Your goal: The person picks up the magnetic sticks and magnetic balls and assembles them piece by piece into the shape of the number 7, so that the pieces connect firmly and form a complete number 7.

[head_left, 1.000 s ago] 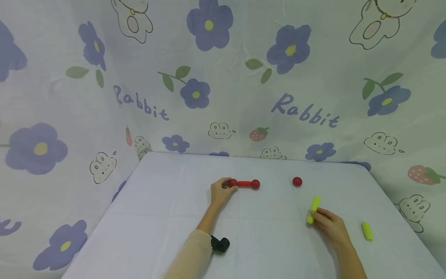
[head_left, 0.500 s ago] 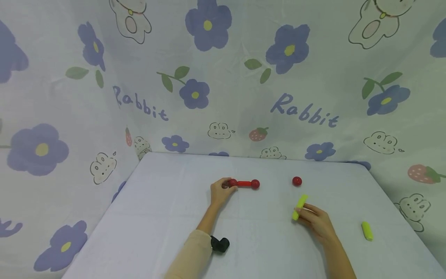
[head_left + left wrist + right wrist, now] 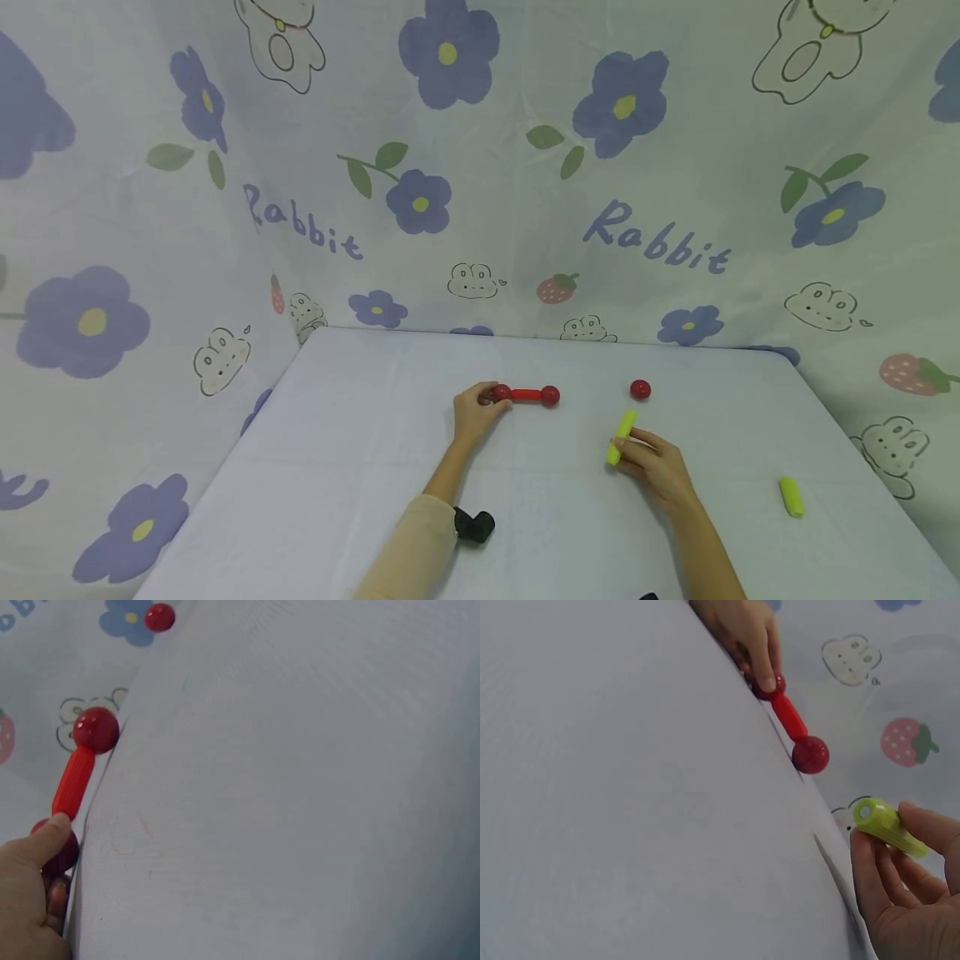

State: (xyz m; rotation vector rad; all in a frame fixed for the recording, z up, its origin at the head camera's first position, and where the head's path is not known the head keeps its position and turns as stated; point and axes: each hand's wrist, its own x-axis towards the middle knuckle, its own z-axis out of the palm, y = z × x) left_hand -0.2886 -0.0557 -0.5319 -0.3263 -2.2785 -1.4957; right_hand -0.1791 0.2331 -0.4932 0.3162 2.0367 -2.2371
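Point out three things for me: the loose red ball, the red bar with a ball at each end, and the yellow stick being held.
Loose red ball (image 3: pixel 641 389): head view, middle of the ball.
Red bar (image 3: pixel 789 718): right wrist view, middle of its length.
Yellow stick (image 3: pixel 886 826): right wrist view, on its side.

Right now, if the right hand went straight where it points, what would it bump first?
Probably the nearer red ball on the red stick, though the right hand might pass above it.

Soft, diffuse light casts only faint shadows.
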